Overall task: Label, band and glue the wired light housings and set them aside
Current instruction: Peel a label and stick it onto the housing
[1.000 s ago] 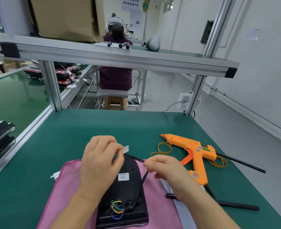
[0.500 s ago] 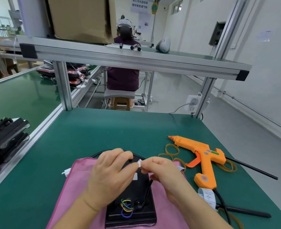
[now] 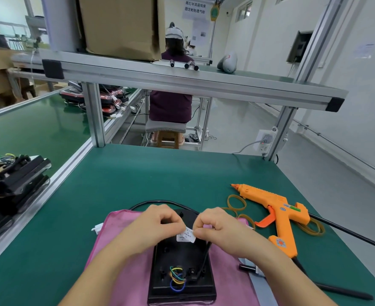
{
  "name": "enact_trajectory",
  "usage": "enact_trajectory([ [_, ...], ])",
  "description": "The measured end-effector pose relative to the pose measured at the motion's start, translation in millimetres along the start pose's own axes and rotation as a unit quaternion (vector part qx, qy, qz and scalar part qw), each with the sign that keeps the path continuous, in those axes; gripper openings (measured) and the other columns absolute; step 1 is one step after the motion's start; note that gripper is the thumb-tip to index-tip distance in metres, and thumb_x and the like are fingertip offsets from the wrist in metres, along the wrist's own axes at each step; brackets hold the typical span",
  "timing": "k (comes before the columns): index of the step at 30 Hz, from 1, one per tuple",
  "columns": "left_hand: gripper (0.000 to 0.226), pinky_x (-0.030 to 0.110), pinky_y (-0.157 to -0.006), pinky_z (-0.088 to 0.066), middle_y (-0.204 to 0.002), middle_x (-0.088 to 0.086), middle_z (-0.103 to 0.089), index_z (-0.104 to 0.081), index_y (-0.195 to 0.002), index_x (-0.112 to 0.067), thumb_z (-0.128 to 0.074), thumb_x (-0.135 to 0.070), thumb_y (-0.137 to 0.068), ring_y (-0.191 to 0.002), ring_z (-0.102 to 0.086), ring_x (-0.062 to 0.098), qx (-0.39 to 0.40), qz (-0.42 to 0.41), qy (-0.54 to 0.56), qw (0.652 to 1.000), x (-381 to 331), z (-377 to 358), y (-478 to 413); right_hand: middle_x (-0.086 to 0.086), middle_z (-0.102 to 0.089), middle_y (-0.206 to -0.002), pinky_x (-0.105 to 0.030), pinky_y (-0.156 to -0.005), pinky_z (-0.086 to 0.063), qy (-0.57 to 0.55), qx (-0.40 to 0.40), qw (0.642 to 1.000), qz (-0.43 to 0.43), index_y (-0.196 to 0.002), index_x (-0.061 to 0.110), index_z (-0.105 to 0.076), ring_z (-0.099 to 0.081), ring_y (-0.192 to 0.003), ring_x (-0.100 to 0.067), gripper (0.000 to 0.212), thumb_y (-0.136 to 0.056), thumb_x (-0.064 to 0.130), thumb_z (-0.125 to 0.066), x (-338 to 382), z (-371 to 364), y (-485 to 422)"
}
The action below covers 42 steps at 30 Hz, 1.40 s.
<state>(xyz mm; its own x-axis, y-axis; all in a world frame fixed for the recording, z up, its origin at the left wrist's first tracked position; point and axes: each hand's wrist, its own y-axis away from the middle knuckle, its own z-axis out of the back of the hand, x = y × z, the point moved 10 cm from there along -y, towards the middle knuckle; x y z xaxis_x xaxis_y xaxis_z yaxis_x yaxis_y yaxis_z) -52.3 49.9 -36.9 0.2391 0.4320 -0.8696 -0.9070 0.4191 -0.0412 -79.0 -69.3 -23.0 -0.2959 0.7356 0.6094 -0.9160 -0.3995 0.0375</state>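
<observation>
Labelling the housing (image 3: 181, 272).
Your left grip (image 3: 157, 226) and right grip (image 3: 221, 228) are both pinching the label (image 3: 186, 236) over it; be lowering it square, smoothing outward from one edge.

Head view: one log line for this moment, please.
stage: labelling | left hand: pinches white label | right hand: pinches label | black light housing: on pink cloth | glue gun: untouched

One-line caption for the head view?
Over a black housing on pink cloth, left hand and right hand pinch a white label; glue gun alongside.
</observation>
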Motion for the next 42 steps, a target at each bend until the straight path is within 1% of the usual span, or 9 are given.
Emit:
enact_trajectory([
  [3,0.025,0.012,-0.071,-0.04,-0.083,-0.006,-0.064,-0.067,-0.06,-0.034,-0.074,-0.018,-0.078,-0.078,-0.053,-0.004,0.004,-0.009,-0.025,1.0,0.7,-1.7,0.4,0.015,-0.053,-0.081,-0.004,-0.079,-0.029,0.023,0.008,1.0,0.004,-0.084,0.022,-0.066,-0.04,-0.089,0.008,0.009,-0.091,0.024,-0.061,-3.7,-4.0,-3.1],
  [6,0.029,0.009,-0.073,-0.038,-0.085,-0.006,-0.064,-0.063,-0.057,-0.034,-0.071,-0.016,-0.078,-0.088,-0.05,-0.003,-0.007,-0.014,-0.044,0.999,0.8,-3.3,1.4,0.014,-0.058,-0.086,-0.024,-0.09,-0.04,0.016,0.007,0.999,-0.034,-0.084,0.022,-0.071,-0.048,-0.099,-0.006,0.012,-0.087,0.031,-0.064,-13.6,-5.5,-6.2],
  [9,0.03,0.009,-0.07,-0.036,-0.081,-0.005,-0.063,-0.062,-0.055,-0.03,-0.071,-0.015,-0.079,-0.087,-0.05,0.0,-0.05,-0.011,-0.047,0.998,3.7,0.1,0.6,0.013,-0.066,-0.075,-0.031,-0.083,-0.049,-0.04,-0.039,0.995,-0.079,-0.074,0.02,-0.073,-0.059,-0.086,-0.005,0.012,-0.081,0.028,-0.07,-21.6,-0.2,-7.5],
  [13,0.026,0.014,-0.071,-0.037,-0.08,-0.005,-0.064,-0.064,-0.055,-0.022,-0.07,-0.015,-0.079,-0.091,-0.051,0.008,-0.087,0.024,-0.047,0.995,14.5,-0.5,0.4,0.01,-0.069,-0.075,-0.032,-0.077,-0.05,-0.047,-0.076,0.988,-0.128,-0.06,0.031,-0.064,-0.063,-0.082,-0.01,0.021,-0.08,0.029,-0.068,-30.8,-2.3,-8.5],
  [17,0.022,0.034,-0.079,-0.048,-0.075,-0.003,-0.067,-0.067,-0.055,-0.017,-0.07,-0.018,-0.077,-0.086,-0.059,0.017,-0.112,0.055,-0.053,0.991,22.3,3.3,1.8,0.008,-0.068,-0.073,-0.031,-0.072,-0.049,-0.031,-0.066,0.988,-0.139,-0.064,0.024,-0.066,-0.056,-0.071,-0.002,0.018,-0.081,0.031,-0.065,-29.9,-7.4,-11.7],
  [21,0.033,0.039,-0.084,-0.05,-0.07,-0.009,-0.065,-0.061,-0.045,-0.028,-0.07,-0.019,-0.076,-0.092,-0.06,0.021,-0.108,0.091,-0.047,0.989,30.5,4.0,3.6,0.003,-0.071,-0.081,-0.034,-0.075,-0.051,-0.04,-0.08,0.983,-0.161,-0.065,0.021,-0.069,-0.062,-0.079,-0.013,0.018,-0.078,0.034,-0.068,-34.8,-3.2,-11.1],
  [33,0.011,0.032,-0.076,-0.05,-0.076,-0.01,-0.067,-0.073,-0.066,-0.016,-0.075,-0.02,-0.076,-0.075,-0.061,0.008,-0.085,0.104,0.052,0.99,31.7,-2.5,2.3,0.008,-0.071,-0.09,-0.026,-0.082,-0.048,-0.086,-0.06,0.984,-0.143,-0.069,0.031,-0.067,-0.061,-0.091,-0.007,0.016,-0.082,0.022,-0.066,-29.0,-2.5,-11.0],
  [38,0.017,0.027,-0.073,-0.047,-0.074,-0.01,-0.064,-0.071,-0.061,-0.02,-0.075,-0.021,-0.077,-0.074,-0.059,0.008,-0.084,0.101,0.048,0.99,31.9,-5.0,2.0,0.006,-0.072,-0.086,-0.024,-0.073,-0.049,-0.101,-0.057,0.982,-0.151,-0.065,0.026,-0.066,-0.059,-0.08,-0.006,0.017,-0.08,0.018,-0.067,-32.6,-4.5,-11.0],
  [42,0.03,0.036,-0.081,-0.048,-0.072,-0.012,-0.063,-0.064,-0.048,-0.033,-0.075,-0.03,-0.075,-0.087,-0.059,0.017,-0.111,0.08,-0.039,0.99,28.3,1.8,1.5,0.004,-0.072,-0.087,-0.034,-0.084,-0.05,-0.06,-0.056,0.985,-0.152,-0.061,0.027,-0.066,-0.062,-0.091,-0.013,0.019,-0.078,0.02,-0.067,-33.5,-6.1,-14.3],
])
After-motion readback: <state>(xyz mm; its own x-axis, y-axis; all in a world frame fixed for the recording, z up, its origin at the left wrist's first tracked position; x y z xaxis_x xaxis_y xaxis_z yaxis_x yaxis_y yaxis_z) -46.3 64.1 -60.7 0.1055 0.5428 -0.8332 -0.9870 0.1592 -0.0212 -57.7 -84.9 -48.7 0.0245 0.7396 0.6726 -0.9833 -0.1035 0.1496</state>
